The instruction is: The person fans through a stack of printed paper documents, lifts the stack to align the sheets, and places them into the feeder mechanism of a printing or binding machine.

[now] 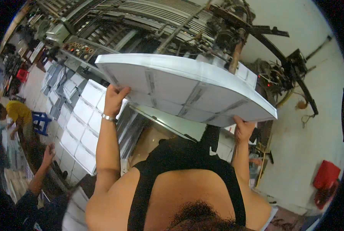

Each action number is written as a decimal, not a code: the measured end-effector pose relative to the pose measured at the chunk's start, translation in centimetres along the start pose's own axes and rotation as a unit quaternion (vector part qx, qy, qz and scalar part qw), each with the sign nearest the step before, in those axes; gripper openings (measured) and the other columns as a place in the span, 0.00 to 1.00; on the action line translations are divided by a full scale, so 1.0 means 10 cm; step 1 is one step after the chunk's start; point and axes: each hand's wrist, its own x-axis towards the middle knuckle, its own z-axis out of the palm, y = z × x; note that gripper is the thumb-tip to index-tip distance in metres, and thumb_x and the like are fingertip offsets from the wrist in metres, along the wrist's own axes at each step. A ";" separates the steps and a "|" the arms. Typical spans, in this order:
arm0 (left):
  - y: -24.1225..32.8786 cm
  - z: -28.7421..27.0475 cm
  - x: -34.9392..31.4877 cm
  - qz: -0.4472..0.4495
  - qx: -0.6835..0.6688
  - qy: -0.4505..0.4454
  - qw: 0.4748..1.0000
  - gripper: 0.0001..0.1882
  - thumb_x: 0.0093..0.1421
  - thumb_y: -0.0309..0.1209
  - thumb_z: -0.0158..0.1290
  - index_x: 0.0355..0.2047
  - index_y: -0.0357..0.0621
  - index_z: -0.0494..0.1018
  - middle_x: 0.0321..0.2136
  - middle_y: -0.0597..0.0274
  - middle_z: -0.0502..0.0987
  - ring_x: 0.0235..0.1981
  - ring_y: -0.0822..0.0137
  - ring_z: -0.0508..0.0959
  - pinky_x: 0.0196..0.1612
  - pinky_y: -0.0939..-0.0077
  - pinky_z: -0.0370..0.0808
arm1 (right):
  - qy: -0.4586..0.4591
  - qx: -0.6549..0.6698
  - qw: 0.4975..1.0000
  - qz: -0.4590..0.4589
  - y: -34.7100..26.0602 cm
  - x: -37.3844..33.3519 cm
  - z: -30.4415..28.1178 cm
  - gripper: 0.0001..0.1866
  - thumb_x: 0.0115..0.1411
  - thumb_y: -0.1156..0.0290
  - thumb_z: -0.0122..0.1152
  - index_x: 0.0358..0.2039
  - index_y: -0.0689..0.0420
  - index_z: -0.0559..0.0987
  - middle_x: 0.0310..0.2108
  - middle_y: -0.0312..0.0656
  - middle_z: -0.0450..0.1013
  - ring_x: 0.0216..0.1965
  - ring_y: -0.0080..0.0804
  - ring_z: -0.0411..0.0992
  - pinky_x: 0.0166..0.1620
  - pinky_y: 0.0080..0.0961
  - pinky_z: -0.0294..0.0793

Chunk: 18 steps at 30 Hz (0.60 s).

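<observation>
Between my two hands I hold a thick stack of large white printed sheets [172,86], raised in front of my body and bowed along its far edge. Grey panels with narrow dark bands cover the face turned toward me. My left hand [116,101], with a metal band at the wrist, grips the near left edge, thumb on the printed face. At the near right edge my right hand [244,129] is closed on the same stack, its thumb also on the face. The far-side fingers of both hands are largely hidden.
A machine with rails [141,23] and a button panel [79,49] stands ahead. More printed sheets [83,127] lie at left. Another person's arm [43,169] reaches in at lower left, near a person in yellow [19,111] and a blue stool [41,122]. Something red [326,174] is at far right.
</observation>
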 end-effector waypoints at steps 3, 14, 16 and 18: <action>-0.27 -0.10 -0.05 -0.009 0.006 0.074 0.997 0.12 0.55 0.25 0.54 0.39 0.35 0.70 0.32 0.61 0.74 0.33 0.71 0.72 0.40 0.74 0.70 | -0.005 -0.026 1.000 -0.005 -0.13 -0.03 0.12 0.25 0.44 0.79 0.68 0.43 0.62 0.71 0.39 0.42 0.72 0.42 0.32 0.70 0.44 0.28 0.72; -0.20 0.11 -0.30 0.069 -0.045 0.167 0.982 0.21 0.60 0.22 0.48 0.53 0.28 0.63 0.51 0.50 0.69 0.51 0.62 0.69 0.54 0.70 0.67 | -0.007 -0.095 0.995 0.017 -0.15 -0.28 -0.01 0.21 0.49 0.76 0.65 0.44 0.64 0.71 0.39 0.41 0.73 0.41 0.29 0.70 0.47 0.28 0.68; -0.05 0.16 -0.25 0.107 -0.126 0.129 0.978 0.26 0.54 0.19 0.49 0.55 0.30 0.60 0.50 0.52 0.69 0.51 0.62 0.68 0.57 0.68 0.62 | -0.010 -0.031 0.999 0.002 -0.16 -0.26 0.01 0.24 0.47 0.75 0.67 0.45 0.64 0.70 0.40 0.41 0.73 0.40 0.29 0.70 0.47 0.28 0.69; -0.05 0.04 -0.15 0.042 -0.065 0.063 0.995 0.26 0.53 0.20 0.52 0.53 0.30 0.61 0.48 0.53 0.70 0.48 0.64 0.70 0.52 0.71 0.65 | -0.022 -0.028 0.999 -0.023 -0.17 -0.23 0.04 0.31 0.42 0.74 0.72 0.47 0.64 0.69 0.40 0.43 0.72 0.40 0.31 0.71 0.46 0.30 0.71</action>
